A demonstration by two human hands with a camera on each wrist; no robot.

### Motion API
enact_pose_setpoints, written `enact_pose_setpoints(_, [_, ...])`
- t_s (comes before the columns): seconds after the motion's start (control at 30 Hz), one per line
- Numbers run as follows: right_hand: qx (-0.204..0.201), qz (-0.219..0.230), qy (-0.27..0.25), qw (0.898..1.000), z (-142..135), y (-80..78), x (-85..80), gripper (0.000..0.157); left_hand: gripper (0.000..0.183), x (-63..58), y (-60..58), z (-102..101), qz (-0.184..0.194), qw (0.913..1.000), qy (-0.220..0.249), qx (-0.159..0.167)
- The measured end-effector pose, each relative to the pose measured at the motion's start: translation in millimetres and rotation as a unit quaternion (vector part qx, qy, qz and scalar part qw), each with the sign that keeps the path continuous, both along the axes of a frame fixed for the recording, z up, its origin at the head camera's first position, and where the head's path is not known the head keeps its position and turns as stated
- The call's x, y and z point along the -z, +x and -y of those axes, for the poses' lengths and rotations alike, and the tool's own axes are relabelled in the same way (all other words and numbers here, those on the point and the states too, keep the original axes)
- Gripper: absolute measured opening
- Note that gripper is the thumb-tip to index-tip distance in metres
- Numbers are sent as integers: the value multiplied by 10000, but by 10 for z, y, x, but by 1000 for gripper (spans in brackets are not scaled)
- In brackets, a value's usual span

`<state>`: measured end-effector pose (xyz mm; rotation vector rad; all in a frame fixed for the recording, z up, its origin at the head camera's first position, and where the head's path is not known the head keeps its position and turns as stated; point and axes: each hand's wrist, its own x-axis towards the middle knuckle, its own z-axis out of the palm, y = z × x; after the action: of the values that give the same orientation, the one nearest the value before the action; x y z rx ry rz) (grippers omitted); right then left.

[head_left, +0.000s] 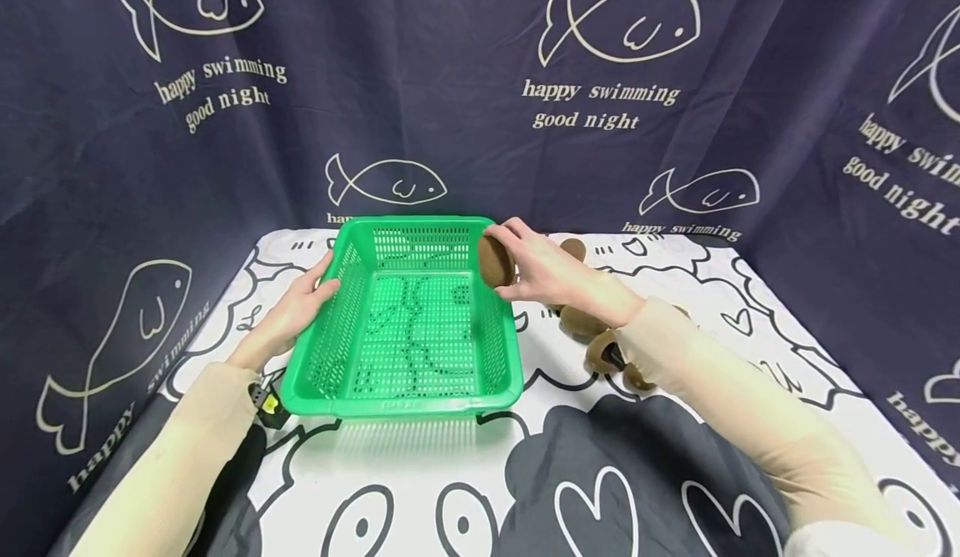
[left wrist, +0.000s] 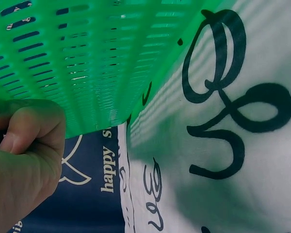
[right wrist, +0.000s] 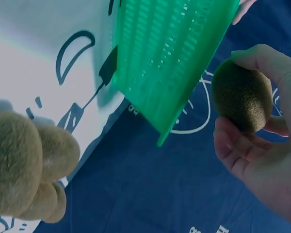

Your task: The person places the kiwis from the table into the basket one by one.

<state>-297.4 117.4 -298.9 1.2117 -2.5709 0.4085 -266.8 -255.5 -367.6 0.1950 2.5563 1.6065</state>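
Note:
In the head view, my right hand [head_left: 551,270] grips a brown, fuzzy kiwi [head_left: 495,262] at the right rim of a green plastic basket [head_left: 397,408]. The right wrist view shows this kiwi [right wrist: 242,96] between thumb and fingers, above the basket's edge. My left hand [head_left: 294,307] holds the basket by its left rim, with the fingers curled there in the left wrist view. Nothing lies inside the basket, whose slotted floor shows the cloth beneath. More kiwis [head_left: 583,323] lie on the table to the right, partly hidden by my right forearm.
A white cloth with black drawings [head_left: 420,474] covers the table. Dark blue curtains [head_left: 480,82] with fish prints hang behind and at both sides. A small black object with a yellow spot [head_left: 270,407] sits by my left wrist.

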Motion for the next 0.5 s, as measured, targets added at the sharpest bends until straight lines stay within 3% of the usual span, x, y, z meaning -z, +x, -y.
enact_pose_setpoints(0.2, [-73, 42, 98, 9999, 117, 52, 45, 78, 63, 13, 3, -2, 35, 10000, 8, -15])
enact_pose_setpoints(0.5, [52, -533, 765, 9956, 289, 96, 130, 81, 63, 0, 4, -6, 32, 10000, 71, 3])
